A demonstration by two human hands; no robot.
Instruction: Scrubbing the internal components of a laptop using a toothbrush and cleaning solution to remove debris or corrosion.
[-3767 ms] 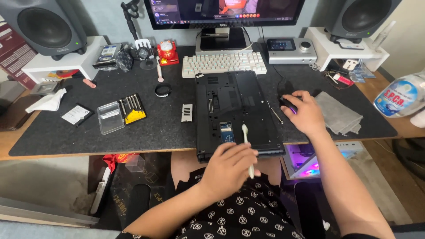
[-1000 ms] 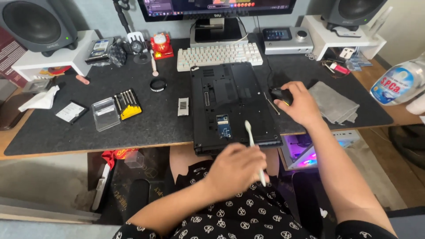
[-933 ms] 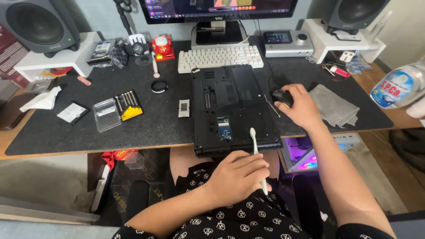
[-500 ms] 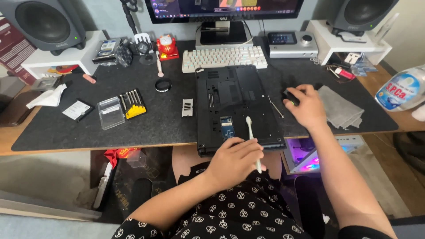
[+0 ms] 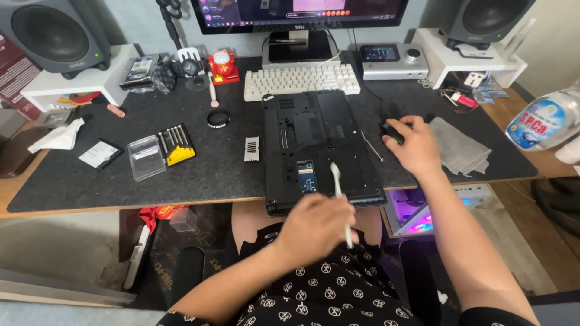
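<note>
A black laptop (image 5: 317, 142) lies upside down on the dark desk mat (image 5: 229, 163), with a small open bay showing a blue circuit card (image 5: 306, 176). My left hand (image 5: 314, 224) hovers over the laptop's near edge and grips a white toothbrush-like tool (image 5: 339, 196), its head pointing up beside the open bay. My right hand (image 5: 414, 145) rests on a black mouse (image 5: 393, 130) to the right of the laptop, next to a folded grey cloth (image 5: 459, 145).
A small cover plate (image 5: 251, 148), a screwdriver bit set (image 5: 175, 145) and a clear plastic lid (image 5: 145, 158) lie left of the laptop. Behind it are a white keyboard (image 5: 301, 79), a monitor and two speakers. A spray bottle (image 5: 544, 121) stands at the right.
The view shifted slightly. My left hand with the brush drifted a little over the laptop's near edge. My right hand stayed on the mouse.
</note>
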